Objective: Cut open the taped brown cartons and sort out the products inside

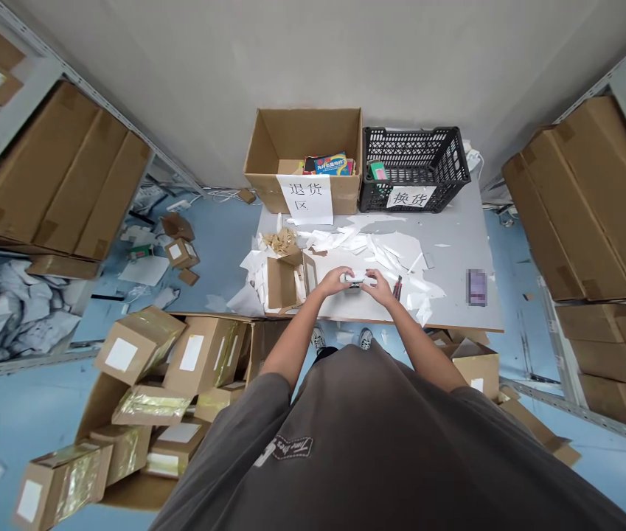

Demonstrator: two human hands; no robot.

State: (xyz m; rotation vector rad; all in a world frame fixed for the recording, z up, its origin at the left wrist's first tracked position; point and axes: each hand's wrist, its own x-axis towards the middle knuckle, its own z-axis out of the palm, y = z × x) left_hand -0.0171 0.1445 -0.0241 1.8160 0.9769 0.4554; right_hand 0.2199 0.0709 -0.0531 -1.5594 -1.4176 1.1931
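Over the table's front edge, my left hand [335, 281] and my right hand [379, 286] face each other, fingers closed on the two ends of a small, pale, flat box-like item [355, 279]. Its underside looks dark, and my fingers partly cover it, so I cannot make out its exact kind. Just right of my right hand lies a red and black utility knife [397, 287]. An opened cardboard box [282, 284] stands to the left of my left hand, flaps up, with some white paper inside. Torn white paper [382, 254] is scattered beyond my hands.
At the table's [450, 254] back stand a large cardboard box [265, 193] with colourful books and a black plastic crate [417, 158] with a green item. Crumpled brown paper [281, 240] lies left. A big carton of taped parcels [141, 405] sits on the floor. Shelves flank both sides.
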